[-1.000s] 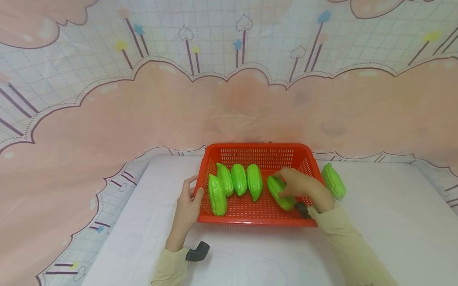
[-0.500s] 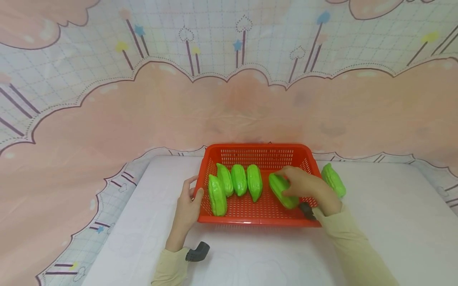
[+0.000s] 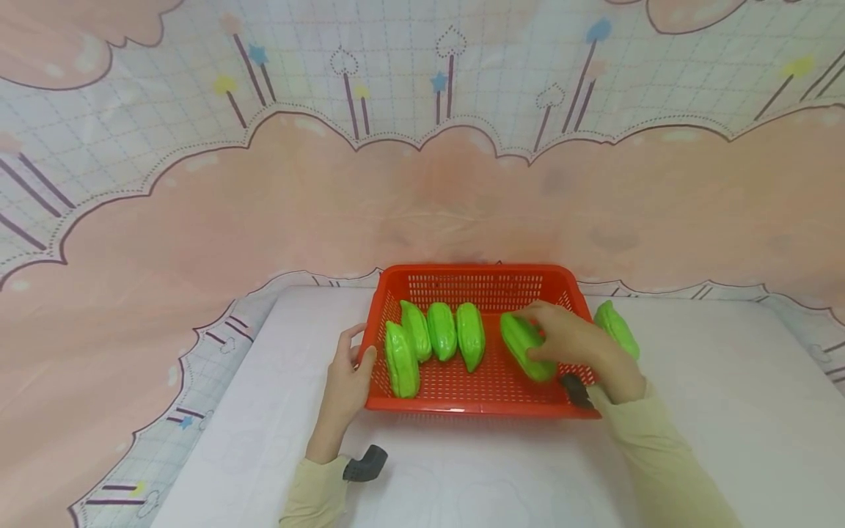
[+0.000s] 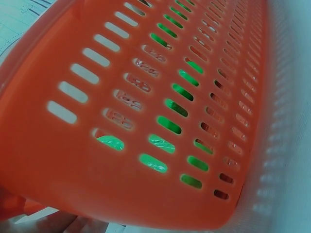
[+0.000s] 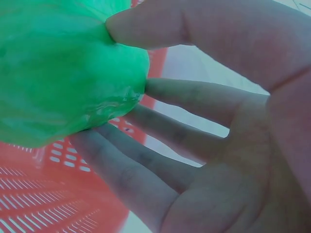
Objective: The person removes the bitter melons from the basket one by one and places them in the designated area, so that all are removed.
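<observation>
Bearing printed stars (image 3: 439,81) and dotted hearts (image 3: 451,42) on sticks, the backdrop (image 3: 436,191) rises behind the table (image 3: 244,455). Slanting in from lower right, the right arm (image 3: 660,462) brings its hand (image 3: 568,337) over the basket (image 3: 462,408), thumb and fingers pinching a fruit (image 3: 518,341) in the right half (whether it touches the bottom, I cannot tell). The left hand (image 3: 345,385) grips the basket's left rim. Four more fruits (image 3: 470,336) lie leftward inside; another (image 3: 617,330) rests just outside, to the right.

Bskt (image 3: 462,407) on tbl (image 3: 475,477) — 1 fruit (image 3: 617,328) outside, R.
</observation>
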Tool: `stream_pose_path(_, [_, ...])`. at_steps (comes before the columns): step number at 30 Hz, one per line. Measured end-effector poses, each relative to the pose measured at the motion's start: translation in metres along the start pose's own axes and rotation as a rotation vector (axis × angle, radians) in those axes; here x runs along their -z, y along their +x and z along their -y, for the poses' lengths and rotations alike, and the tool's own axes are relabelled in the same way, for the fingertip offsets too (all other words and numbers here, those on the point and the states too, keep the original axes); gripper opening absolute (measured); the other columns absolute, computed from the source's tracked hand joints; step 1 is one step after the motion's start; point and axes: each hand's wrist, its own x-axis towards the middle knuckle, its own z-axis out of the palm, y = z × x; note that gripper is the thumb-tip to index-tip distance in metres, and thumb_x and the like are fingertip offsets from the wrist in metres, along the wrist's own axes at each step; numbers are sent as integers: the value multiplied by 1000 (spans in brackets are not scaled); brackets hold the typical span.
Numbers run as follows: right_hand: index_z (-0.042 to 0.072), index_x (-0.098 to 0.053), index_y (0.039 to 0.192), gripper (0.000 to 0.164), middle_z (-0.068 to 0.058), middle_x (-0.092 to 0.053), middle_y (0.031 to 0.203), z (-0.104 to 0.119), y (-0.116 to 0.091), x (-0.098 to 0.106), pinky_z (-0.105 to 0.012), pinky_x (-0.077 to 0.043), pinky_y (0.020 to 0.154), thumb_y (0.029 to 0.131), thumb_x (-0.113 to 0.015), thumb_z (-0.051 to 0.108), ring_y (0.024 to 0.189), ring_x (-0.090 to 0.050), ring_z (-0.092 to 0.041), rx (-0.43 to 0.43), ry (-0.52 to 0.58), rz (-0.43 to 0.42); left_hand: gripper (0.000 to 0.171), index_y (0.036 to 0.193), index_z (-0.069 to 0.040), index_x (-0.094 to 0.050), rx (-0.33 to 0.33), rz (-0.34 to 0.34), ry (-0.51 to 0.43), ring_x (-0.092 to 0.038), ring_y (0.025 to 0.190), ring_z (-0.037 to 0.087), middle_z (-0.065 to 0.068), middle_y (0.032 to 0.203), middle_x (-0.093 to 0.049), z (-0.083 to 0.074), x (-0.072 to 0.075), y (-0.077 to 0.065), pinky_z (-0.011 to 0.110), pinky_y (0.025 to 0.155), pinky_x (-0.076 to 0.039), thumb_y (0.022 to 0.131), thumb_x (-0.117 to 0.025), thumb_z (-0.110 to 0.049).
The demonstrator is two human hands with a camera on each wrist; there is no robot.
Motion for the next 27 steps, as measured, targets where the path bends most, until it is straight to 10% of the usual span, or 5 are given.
stream_pose_path(27, [-4, -53, 138, 62, -22, -55, 130, -9, -21, 8, -30, -50, 71, 80, -72, 3, 91, -56, -24, 54, 82, -116, 44, 146, -14, -40, -3, 3, -15, -68, 92, 29, 22, 117, -68, 2, 0, 2, 40, 73, -59, 103, -48, -15])
